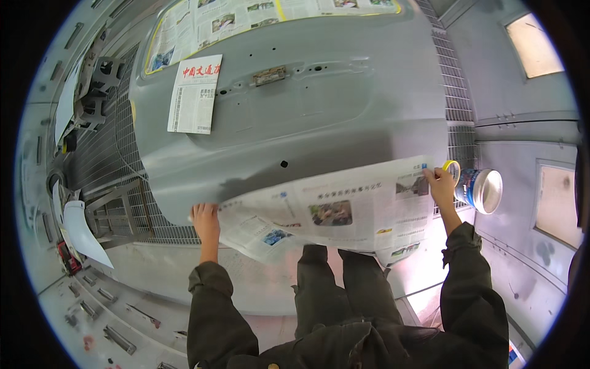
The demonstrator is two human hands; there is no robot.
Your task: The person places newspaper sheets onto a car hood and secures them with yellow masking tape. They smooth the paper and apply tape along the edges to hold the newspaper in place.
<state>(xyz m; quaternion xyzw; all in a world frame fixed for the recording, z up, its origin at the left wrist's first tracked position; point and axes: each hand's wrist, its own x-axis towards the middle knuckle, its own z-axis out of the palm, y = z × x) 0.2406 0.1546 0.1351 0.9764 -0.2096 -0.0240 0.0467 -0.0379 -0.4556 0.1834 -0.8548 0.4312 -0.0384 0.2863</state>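
Note:
An open newspaper sheet is stretched between my two hands, in front of my legs and over the near edge of a grey vehicle tailgate. My left hand pinches its left end; my right hand pinches the upper right corner. The sheet's lower edge sags and curls. Right beside my right hand is a roll of yellow tape; whether any finger touches it I cannot tell. A folded newspaper lies on the left of the tailgate. More newspaper, edged with yellow tape, covers its far section.
A white and blue tub stands right of my right hand. Metal grating runs along both sides of the tailgate. Metal stands and loose panels are at the left. Grey walls with lit windows rise at the right.

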